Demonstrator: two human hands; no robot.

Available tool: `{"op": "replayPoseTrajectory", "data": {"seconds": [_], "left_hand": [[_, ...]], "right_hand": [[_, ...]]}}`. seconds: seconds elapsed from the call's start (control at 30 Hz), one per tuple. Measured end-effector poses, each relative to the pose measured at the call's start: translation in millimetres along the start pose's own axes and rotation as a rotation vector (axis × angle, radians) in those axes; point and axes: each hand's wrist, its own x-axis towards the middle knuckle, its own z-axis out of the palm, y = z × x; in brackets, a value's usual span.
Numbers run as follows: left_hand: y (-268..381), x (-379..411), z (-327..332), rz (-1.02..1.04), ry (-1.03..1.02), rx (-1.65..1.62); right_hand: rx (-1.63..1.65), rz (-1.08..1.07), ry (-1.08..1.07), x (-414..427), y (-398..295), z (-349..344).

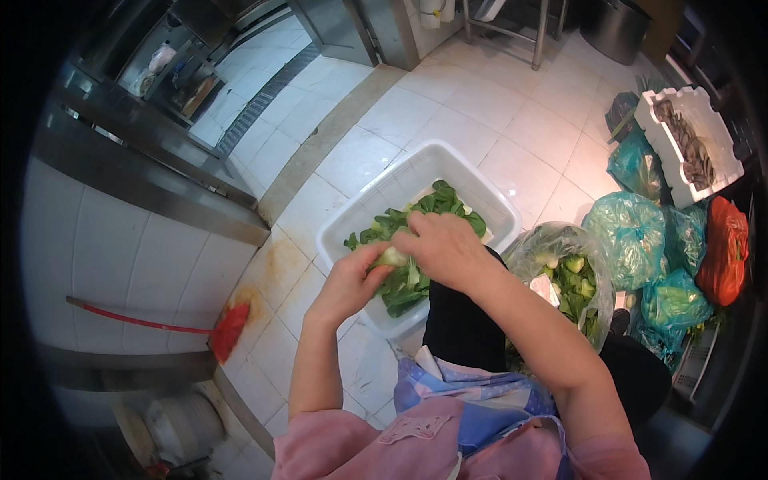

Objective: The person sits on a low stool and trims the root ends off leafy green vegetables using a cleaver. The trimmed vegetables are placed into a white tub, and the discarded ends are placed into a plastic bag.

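A head of bok choy is held between both hands, its pale base towards me. My left hand pinches it with thumb and fingers from the left. From the right, my right hand has curled fingers on the same vegetable, partly hiding it. Below them a white plastic basket stands on the floor, with loose green leaves spread over its bottom. Beside my right forearm is a clear plastic bag, its mouth wide, full of more bok choy.
At the right lie several knotted teal plastic bags, a red bag and a white foam box of dark items. A red-handled broom leans at the left wall. A metal pot stands at the back on white tiles.
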Motion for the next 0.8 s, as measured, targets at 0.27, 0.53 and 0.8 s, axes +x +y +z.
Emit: {"op": "replayPoseTrajectory", "data": {"seconds": [0.27, 0.53, 0.8], "left_hand": [[-64, 12, 3, -0.126, 0.260, -0.105], [-16, 24, 59, -0.036, 0.277, -0.287], [74, 30, 233, 0.370, -0.322, 0.272]], "right_hand": [[0.362, 0.246, 0.436, -33, 35, 9], [0.183, 1.241, -0.231, -273, 114, 93], [0.204, 1.441, -0.439, -367, 59, 172]]}}
